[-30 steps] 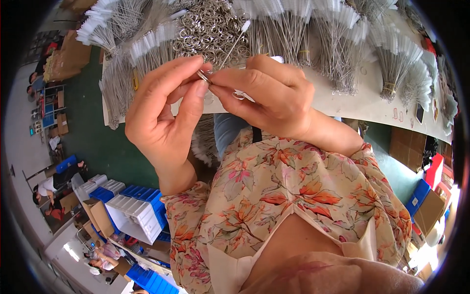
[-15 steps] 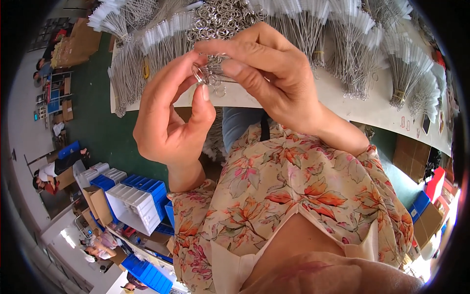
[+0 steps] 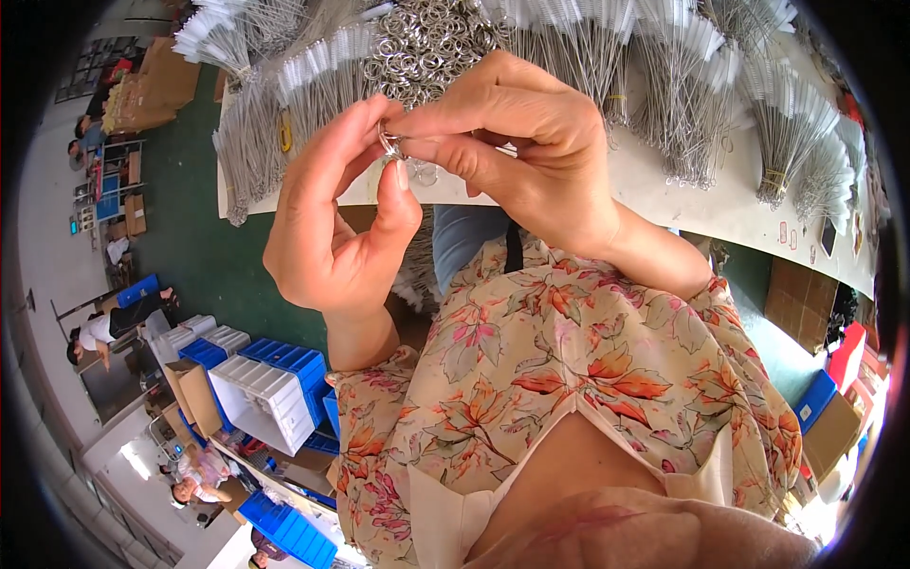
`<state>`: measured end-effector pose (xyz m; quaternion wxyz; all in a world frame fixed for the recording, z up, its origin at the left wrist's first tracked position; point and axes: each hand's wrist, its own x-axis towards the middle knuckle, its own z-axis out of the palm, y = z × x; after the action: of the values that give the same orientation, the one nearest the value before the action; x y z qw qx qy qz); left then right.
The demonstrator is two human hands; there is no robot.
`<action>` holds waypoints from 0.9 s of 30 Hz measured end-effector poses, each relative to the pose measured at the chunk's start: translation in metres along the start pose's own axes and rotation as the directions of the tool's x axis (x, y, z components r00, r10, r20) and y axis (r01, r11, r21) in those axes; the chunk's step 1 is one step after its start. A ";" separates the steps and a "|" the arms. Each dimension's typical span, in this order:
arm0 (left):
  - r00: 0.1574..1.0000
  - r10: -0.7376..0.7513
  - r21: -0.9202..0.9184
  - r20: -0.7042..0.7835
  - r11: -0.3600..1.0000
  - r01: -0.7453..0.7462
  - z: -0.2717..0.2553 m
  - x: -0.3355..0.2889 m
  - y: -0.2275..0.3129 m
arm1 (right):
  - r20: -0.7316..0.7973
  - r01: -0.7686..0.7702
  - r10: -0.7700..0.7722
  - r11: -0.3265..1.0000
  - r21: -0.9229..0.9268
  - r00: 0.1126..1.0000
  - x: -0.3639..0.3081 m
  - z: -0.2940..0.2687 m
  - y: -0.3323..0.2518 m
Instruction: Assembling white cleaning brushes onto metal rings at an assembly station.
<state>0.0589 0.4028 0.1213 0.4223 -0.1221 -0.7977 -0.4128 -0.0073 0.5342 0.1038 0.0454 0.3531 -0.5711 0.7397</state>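
Between the thumb and fingers of my left hand (image 3: 336, 223) is a silver metal split ring (image 3: 390, 144), held up above the table's near edge. My right hand (image 3: 531, 142) meets it from the right, its thumb and forefinger pinched at the ring. Whatever small part lies in that pinch is mostly covered by the fingertips. Beyond my hands a heap of loose silver rings (image 3: 427, 47) lies on the pale table (image 3: 682, 204). Bundles of thin wire-handled brushes with white bristles (image 3: 678, 104) lie on both sides of the heap.
More brush bundles (image 3: 251, 142) cover the table's left part, near a yellow loop (image 3: 285, 131). A dark phone-like object (image 3: 828, 237) lies near the right edge. Blue and white plastic crates (image 3: 256, 398) stand on the left. Several people are farther off at left.
My right hand's thumb and forefinger have closed in on the ring, where they were spread a little apart above it before. My left hand keeps its hold, shifted slightly right.
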 end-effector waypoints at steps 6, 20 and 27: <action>1.000 -0.008 -0.015 0.009 1.000 0.008 -0.004 -0.003 0.002 | 0.049 0.014 -0.013 1.000 -0.017 0.999 0.000 -0.004 -0.004; 1.000 0.024 -0.076 0.020 0.997 -0.023 0.004 -0.002 -0.006 | 0.132 0.132 -0.122 0.989 -0.067 0.984 0.004 -0.015 0.004; 0.998 -0.048 -0.126 0.031 0.991 0.051 0.007 0.004 -0.003 | 0.036 0.153 -0.151 0.985 -0.074 0.988 0.002 -0.013 0.010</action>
<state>0.0513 0.4059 0.1206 0.3922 -0.1344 -0.7785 -0.4711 -0.0196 0.5414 0.0956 0.1064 0.4049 -0.5711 0.7061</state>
